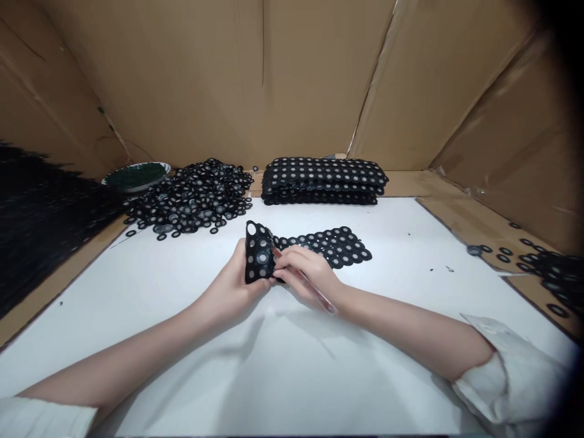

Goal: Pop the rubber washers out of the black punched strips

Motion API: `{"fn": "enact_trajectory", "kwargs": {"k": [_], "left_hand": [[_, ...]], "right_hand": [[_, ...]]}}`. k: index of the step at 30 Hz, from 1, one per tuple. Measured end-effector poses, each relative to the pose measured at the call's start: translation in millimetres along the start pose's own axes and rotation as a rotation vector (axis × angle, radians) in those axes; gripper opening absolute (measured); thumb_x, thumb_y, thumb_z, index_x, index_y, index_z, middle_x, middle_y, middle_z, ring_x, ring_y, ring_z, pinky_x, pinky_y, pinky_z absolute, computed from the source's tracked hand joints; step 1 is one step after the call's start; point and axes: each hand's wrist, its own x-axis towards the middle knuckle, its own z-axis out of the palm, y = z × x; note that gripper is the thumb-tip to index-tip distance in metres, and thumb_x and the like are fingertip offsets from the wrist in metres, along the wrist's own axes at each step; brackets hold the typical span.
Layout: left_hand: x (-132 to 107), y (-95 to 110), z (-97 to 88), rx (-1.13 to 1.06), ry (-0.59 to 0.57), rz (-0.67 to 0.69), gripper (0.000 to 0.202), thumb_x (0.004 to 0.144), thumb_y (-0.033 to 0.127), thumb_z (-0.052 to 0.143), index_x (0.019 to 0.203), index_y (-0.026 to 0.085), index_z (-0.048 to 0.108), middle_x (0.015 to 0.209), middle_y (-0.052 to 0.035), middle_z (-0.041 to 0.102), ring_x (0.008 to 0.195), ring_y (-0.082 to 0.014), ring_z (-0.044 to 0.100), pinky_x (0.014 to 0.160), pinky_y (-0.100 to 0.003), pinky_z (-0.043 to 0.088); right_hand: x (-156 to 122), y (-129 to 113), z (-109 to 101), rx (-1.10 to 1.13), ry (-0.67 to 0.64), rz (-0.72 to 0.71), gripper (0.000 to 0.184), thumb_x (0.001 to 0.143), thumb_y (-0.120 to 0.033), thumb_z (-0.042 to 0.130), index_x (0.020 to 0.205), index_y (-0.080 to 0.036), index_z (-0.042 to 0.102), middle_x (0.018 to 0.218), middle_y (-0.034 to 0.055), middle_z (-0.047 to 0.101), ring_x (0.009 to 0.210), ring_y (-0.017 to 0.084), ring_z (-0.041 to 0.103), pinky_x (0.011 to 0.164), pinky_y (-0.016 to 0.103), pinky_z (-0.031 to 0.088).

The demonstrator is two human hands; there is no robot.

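Note:
A black sheet of joined rings (343,248) lies partly flat on the white table, its near end raised and bent upright. My left hand (244,274) grips that raised end from the left, thumb along its lower edge. In my right hand (308,274) is a slim tool with a clear reddish handle (314,293), held like a pen. Its tip meets the raised part of the sheet, but the tip's shape is too small to make out. My right fingers are close against the sheet's edge.
A heap of loose black rings (196,194) sits at the back left, beside a bowl of dark green bits (137,176). Folded ring sheets (323,179) are stacked at the back. More rings (556,271) lie at the right, and a dark pile (41,225) at the far left. Cardboard walls (228,79) surround the table.

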Motion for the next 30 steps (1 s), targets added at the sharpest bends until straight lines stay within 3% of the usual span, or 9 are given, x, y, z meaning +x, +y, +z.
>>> {"fn": "enact_trajectory", "kwargs": {"k": [4, 7, 11, 14, 17, 20, 24, 26, 30], "left_hand": [[1, -1, -4.3, -0.040, 0.032, -0.067, 0.050, 0.064, 0.011, 0.055, 0.111, 0.022, 0.039, 0.101, -0.0038, 0.054, 0.096, -0.0200, 0.051, 0.081, -0.032, 0.041], [2, -3, -10.5, -0.092, 0.005, -0.159, 0.056, 0.060, 0.009, 0.057, 0.112, 0.022, 0.037, 0.086, -0.0009, 0.057, 0.083, -0.0182, 0.055, 0.073, -0.030, 0.043], [5, 0, -19.7, -0.076, -0.046, -0.221, 0.050, 0.059, 0.016, 0.062, 0.106, 0.022, 0.045, 0.084, -0.0011, 0.061, 0.080, -0.0196, 0.057, 0.068, -0.029, 0.044], [10, 0, -23.6, -0.036, 0.096, -0.268, 0.026, 0.066, 0.030, 0.061, 0.089, 0.019, 0.055, 0.087, -0.0049, 0.063, 0.079, -0.0215, 0.059, 0.067, -0.030, 0.045], [13, -4, -24.6, 0.048, 0.254, -0.247, 0.021, 0.068, 0.034, 0.059, 0.082, 0.019, 0.057, 0.086, -0.0055, 0.065, 0.076, -0.0219, 0.059, 0.065, -0.030, 0.045], [15, -10, -24.2, 0.055, 0.310, -0.220, 0.022, 0.068, 0.032, 0.060, 0.086, 0.020, 0.057, 0.091, -0.0045, 0.064, 0.081, -0.0212, 0.059, 0.069, -0.030, 0.045], [17, -15, -23.0, -0.049, 0.343, -0.220, 0.026, 0.068, 0.031, 0.061, 0.091, 0.021, 0.057, 0.093, -0.0046, 0.062, 0.087, -0.0213, 0.058, 0.072, -0.030, 0.046], [16, -16, -22.0, -0.100, 0.354, -0.216, 0.028, 0.067, 0.030, 0.061, 0.094, 0.022, 0.056, 0.093, -0.0040, 0.061, 0.086, -0.0206, 0.057, 0.070, -0.030, 0.047], [14, -17, -20.1, -0.150, 0.392, -0.201, 0.023, 0.067, 0.026, 0.061, 0.089, 0.023, 0.055, 0.089, -0.0009, 0.059, 0.078, -0.0161, 0.056, 0.064, -0.025, 0.045]], "right_hand": [[10, -4, -18, 0.186, 0.302, 0.293, 0.014, 0.088, -0.029, 0.034, 0.083, -0.020, 0.042, 0.073, 0.0007, 0.057, 0.065, 0.011, 0.058, 0.061, 0.025, 0.046], [14, 13, -53, 0.074, 0.528, 0.416, 0.016, 0.087, -0.036, 0.035, 0.082, -0.021, 0.039, 0.073, 0.0001, 0.055, 0.052, 0.009, 0.055, 0.051, 0.023, 0.044], [-8, 54, -127, -0.392, 0.680, 0.479, 0.016, 0.079, -0.035, 0.048, 0.077, -0.020, 0.044, 0.063, -0.0001, 0.052, 0.047, 0.010, 0.050, 0.049, 0.025, 0.039], [-48, 87, -194, -0.764, 0.770, 0.629, 0.009, 0.072, -0.025, 0.054, 0.068, -0.020, 0.047, 0.053, -0.0015, 0.043, 0.044, 0.009, 0.041, 0.052, 0.028, 0.034], [-98, 116, -254, -0.990, 0.938, 0.824, 0.022, 0.061, -0.010, 0.057, 0.059, -0.022, 0.039, 0.050, -0.0022, 0.039, 0.050, 0.012, 0.042, 0.056, 0.033, 0.032], [-142, 138, -291, -1.112, 0.974, 1.113, 0.034, 0.054, -0.007, 0.063, 0.049, -0.024, 0.034, 0.047, -0.0016, 0.037, 0.057, 0.018, 0.046, 0.056, 0.037, 0.026], [-167, 149, -305, -1.074, 0.707, 1.569, 0.044, 0.046, -0.013, 0.074, 0.036, -0.020, 0.031, 0.058, 0.0138, 0.051, 0.076, 0.029, 0.052, 0.055, 0.039, 0.020], [-162, 146, -302, -1.210, 0.637, 1.500, 0.048, 0.047, -0.019, 0.076, 0.040, -0.020, 0.029, 0.065, 0.0192, 0.055, 0.082, 0.030, 0.053, 0.056, 0.039, 0.019], [-126, 124, -273, -1.357, 0.670, 1.000, 0.029, 0.059, -0.031, 0.070, 0.060, -0.019, 0.044, 0.070, 0.0175, 0.058, 0.079, 0.025, 0.054, 0.059, 0.039, 0.023]]}}
